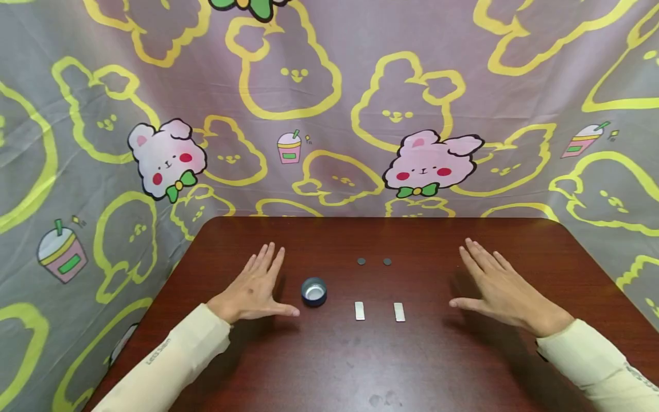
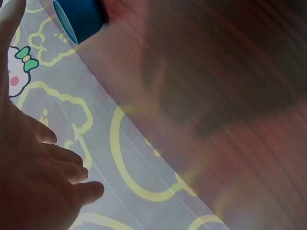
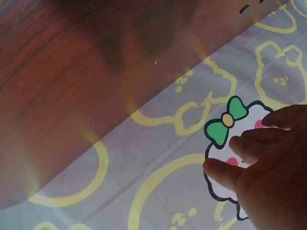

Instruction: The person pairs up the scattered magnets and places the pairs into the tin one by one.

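Observation:
My left hand point(image 1: 255, 290) hovers over the left part of the table with fingers extended and thumb spread, holding nothing. Just right of its thumb sits a small round dark-blue cup point(image 1: 314, 292) with a silvery inside; its side point(image 2: 82, 18) shows at the top of the left wrist view. My right hand point(image 1: 501, 292) is held over the right part, fingers straight, also holding nothing. Between the hands lie two pale rectangular pieces, a left one point(image 1: 359, 311) and a right one point(image 1: 399, 312). Behind them are two small dark discs, one point(image 1: 361, 261) left of the other point(image 1: 387, 262).
A brown wooden table point(image 1: 329, 366) with rounded far corners spreads under both hands. A hanging cloth point(image 1: 340, 131) printed with yellow bear and rabbit outlines encloses its back and sides.

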Available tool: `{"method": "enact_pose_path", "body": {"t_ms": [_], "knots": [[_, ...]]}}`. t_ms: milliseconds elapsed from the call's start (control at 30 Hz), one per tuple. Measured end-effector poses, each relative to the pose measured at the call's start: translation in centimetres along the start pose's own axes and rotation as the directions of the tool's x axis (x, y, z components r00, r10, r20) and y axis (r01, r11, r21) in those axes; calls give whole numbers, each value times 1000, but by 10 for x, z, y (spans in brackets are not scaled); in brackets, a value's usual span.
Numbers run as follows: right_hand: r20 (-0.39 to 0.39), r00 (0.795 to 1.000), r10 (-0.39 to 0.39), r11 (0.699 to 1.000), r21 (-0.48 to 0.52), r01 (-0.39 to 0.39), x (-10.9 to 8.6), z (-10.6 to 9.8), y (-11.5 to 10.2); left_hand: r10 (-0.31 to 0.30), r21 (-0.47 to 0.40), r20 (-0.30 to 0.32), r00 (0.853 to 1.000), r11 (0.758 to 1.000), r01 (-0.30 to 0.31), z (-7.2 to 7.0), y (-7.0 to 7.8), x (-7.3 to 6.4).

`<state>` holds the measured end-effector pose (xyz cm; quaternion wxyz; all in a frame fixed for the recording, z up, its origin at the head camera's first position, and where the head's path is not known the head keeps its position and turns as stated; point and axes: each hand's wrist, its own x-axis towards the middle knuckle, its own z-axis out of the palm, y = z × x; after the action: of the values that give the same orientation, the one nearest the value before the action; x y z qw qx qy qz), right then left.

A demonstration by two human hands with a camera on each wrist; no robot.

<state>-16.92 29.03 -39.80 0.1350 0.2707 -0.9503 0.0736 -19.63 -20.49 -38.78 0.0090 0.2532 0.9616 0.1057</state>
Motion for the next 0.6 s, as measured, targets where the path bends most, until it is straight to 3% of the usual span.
{"method": "enact_pose_path", "body": {"t_ms": [200,400,600], "knots": [[10,1000,-14,992,123,12,6,2,-5,-3,-130,2,1000,991,4,2,7,7],[33,999,4,980,199,-10,9,4,-14,-49,-286,28,998,957,55,4,13,12],[49,999,18,949,314,-32,15,9,-23,-39,-361,-27,999,932,27,10,15,16]]}}
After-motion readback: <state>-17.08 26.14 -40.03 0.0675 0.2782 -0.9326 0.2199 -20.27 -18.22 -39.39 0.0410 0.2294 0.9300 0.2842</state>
